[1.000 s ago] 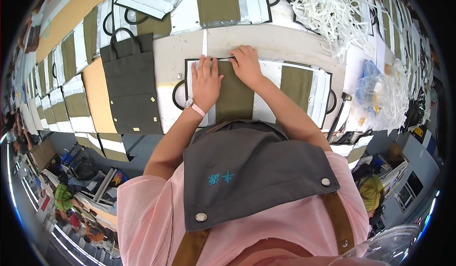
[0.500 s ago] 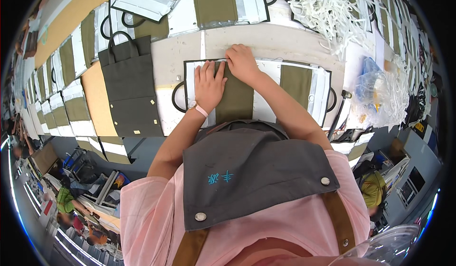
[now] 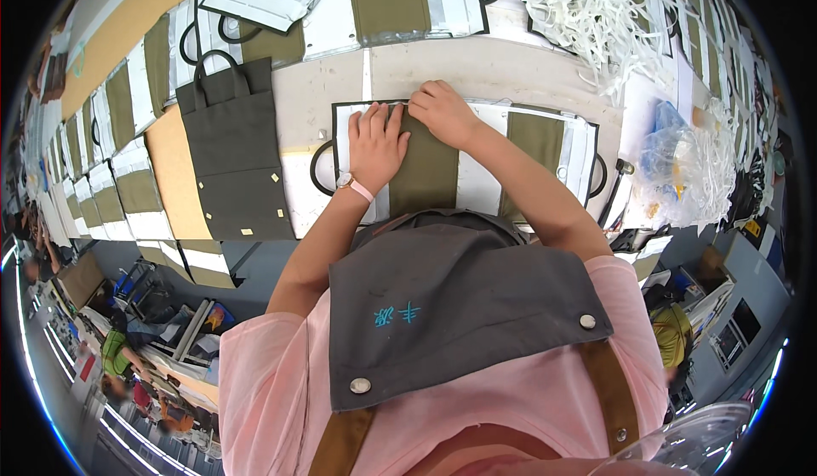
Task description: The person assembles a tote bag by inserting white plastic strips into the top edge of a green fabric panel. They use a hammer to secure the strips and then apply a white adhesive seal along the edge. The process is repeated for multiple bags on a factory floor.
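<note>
A flat bag panel [image 3: 424,165] with olive and white bands, a dark edge and black loop handles at both ends lies on the table before me. My left hand [image 3: 376,146] rests on its left half, fingers stretched out flat toward the far edge. Beside it, my right hand [image 3: 442,112] has its fingers curled and pressed together at that far edge; what lies under the fingertips is hidden. A thin white strip [image 3: 545,115] runs along the far edge to the right of this hand.
To the left lies a dark grey handbag [image 3: 231,148] with small yellowish tabs. Beyond are more banded panels [image 3: 387,4] and a heap of white strips [image 3: 587,17]. A hammer [image 3: 614,188] and clear plastic bags [image 3: 681,165] sit at right. Other people work behind me.
The view has shifted slightly. Both hands stay at the panel's far edge, and the right hand's fingers look slightly more bunched.
</note>
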The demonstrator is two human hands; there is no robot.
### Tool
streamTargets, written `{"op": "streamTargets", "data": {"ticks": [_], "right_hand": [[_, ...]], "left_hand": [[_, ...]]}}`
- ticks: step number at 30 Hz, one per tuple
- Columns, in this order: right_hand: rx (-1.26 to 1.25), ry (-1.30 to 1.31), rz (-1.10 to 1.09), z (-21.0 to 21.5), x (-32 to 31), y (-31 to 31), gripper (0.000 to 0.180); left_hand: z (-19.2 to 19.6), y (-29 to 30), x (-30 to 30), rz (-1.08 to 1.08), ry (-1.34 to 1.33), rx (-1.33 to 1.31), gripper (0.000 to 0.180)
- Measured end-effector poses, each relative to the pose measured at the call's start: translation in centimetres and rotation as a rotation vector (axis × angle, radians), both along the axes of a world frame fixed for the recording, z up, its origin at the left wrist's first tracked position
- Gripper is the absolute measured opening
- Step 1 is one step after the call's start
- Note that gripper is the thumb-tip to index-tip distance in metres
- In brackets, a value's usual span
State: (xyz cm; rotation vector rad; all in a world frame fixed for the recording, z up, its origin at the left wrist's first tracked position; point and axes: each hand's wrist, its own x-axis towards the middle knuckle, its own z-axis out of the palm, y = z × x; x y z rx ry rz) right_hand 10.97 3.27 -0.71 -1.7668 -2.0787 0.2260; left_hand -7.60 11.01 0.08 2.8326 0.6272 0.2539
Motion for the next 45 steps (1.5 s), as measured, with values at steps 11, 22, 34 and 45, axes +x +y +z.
{"op": "streamTargets", "data": {"ticks": [11, 22, 34, 45], "right_hand": [[0.078, 0.128, -0.211, -0.6, -1.8, -0.3, 0.024], [0.07, 0.008, -0.142, -0.6, -1.4, -0.6, 0.023], [-0.009, -0.038, -0.134, 0.4, -2.1, -0.4, 0.023], [0.034, 0.224, -0.447, -0.4, -0.8, -1.3, 0.01]], "left_hand": [[-0.4, -0.1, 0.0, 0.01, -0.017, 0.009, 0.052], [-0.5, 0.0, 0.3, 0.022, -0.066, 0.002, 0.055], [-0.6, -0.1, 0.7, 0.091, -0.106, -0.054, 0.054], [0.3, -0.1, 0.9, -0.012, 0.062, 0.054, 0.048]]}}
